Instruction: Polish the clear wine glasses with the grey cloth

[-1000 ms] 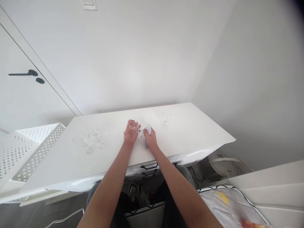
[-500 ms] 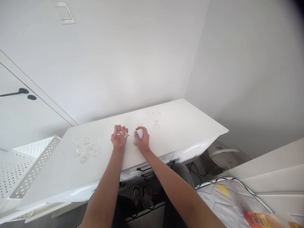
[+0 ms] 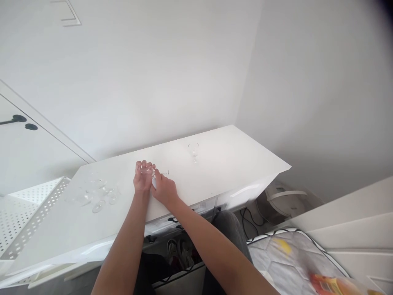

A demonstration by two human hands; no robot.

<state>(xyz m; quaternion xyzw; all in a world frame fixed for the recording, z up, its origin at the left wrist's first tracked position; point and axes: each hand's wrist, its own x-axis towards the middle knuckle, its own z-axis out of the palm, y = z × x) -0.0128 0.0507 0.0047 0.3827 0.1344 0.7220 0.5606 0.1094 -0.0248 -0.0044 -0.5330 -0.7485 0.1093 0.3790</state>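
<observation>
My left hand (image 3: 142, 181) is palm up with its fingers curled round the bowl of a clear wine glass (image 3: 146, 171). The glass lies sideways, its stem and foot pointing right. Against the glass, beside the bowl, my right hand (image 3: 166, 189) is closed on a small white cloth (image 3: 154, 182), mostly hidden by the fingers. A second wine glass (image 3: 193, 152) stands upright farther back on the white cabinet top (image 3: 239, 157). Several more clear stemmed glasses (image 3: 98, 206) are grouped at the left, their outlines faint against the white surface.
A white perforated rack (image 3: 37, 192) adjoins the cabinet's left end. Walls rise behind and to the right. Below right are a white bin-like container (image 3: 285, 200), black cables (image 3: 249, 221) and a quilted pad (image 3: 282, 262) with an orange package (image 3: 328, 283).
My right hand has moved left with the white cloth, from apart from the bowl to right against the glass. The view has shifted slightly to the right.
</observation>
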